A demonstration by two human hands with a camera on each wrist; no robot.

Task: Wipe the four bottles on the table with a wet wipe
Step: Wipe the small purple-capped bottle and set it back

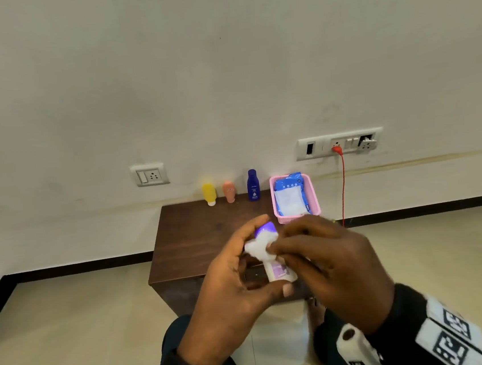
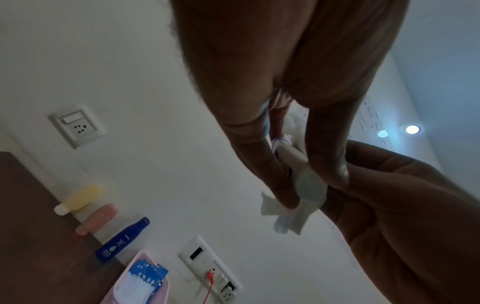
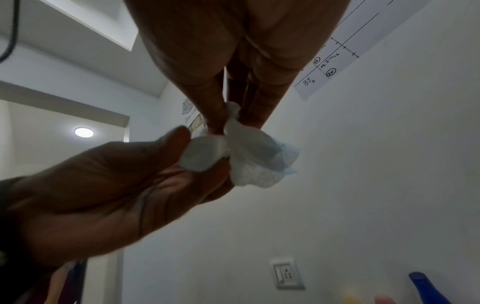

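Note:
My left hand [image 1: 240, 268] grips a small white bottle [image 1: 277, 272] with a purple cap [image 1: 265, 228], lifted above the brown table's [image 1: 197, 234] near edge. My right hand [image 1: 325, 256] pinches a crumpled white wet wipe [image 1: 258, 249] and presses it against the bottle just below the cap. In the left wrist view the bottle's round base [image 2: 310, 186] shows between my fingers, with the wipe [image 2: 283, 216] hanging under it. The right wrist view shows the wipe [image 3: 254, 160] bunched beside the bottle [image 3: 205, 154]. A yellow bottle [image 1: 209, 194], a peach bottle [image 1: 229, 191] and a dark blue bottle [image 1: 253, 184] stand along the table's back edge.
A pink basket [image 1: 314, 198] at the table's back right holds a blue pack of wipes [image 1: 292, 197]. A red cable [image 1: 342, 183] hangs from the wall socket panel [image 1: 339, 143] to the right of the table. A second socket [image 1: 149, 174] sits left of the bottles. My knees are below the hands.

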